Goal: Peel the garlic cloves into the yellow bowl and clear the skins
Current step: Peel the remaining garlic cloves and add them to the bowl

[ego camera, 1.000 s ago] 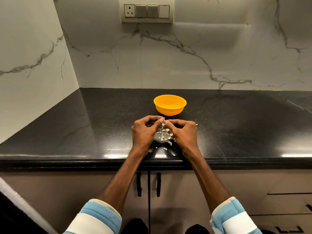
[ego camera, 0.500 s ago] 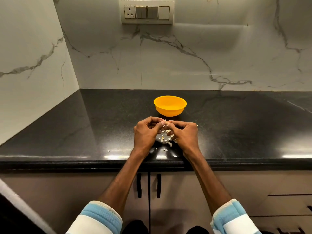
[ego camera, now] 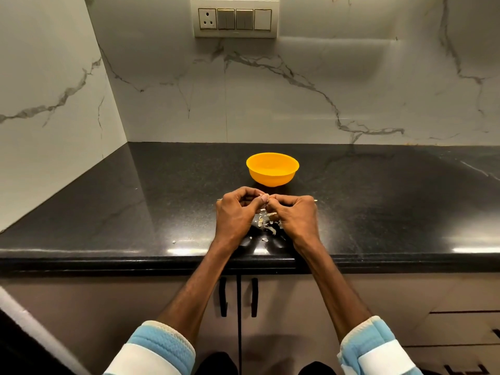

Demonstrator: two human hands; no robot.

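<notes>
While you lean over the black table (ego camera: 162, 201), the yellow bowl (ego camera: 272, 169) stands upright on it, and everything else is best placed from that bowl. Your left hand (ego camera: 234, 212) and right hand (ego camera: 295, 215) sit just on your side of the bowl, close to it but not touching it, knuckles up and fingers curled inward. Their fingertips meet in line with the bowl's middle, and both hands pinch the garlic clove (ego camera: 267, 206) there. Only a pale sliver of it shows between your thumbs and fingers, so how much skin it carries cannot be told. Below the hands, nearer to you than the bowl, a small heap of loose skins (ego camera: 266, 226) lies on the table between your wrists. One stray flake (ego camera: 174, 241) sits well to the left of the bowl, near the table's front edge. Behind and above the bowl, a switch plate (ego camera: 234, 18) is set in the marble wall. Below the table edge, on your side of the bowl, two dark cabinet handles (ego camera: 223, 296) hang between your forearms.
</notes>
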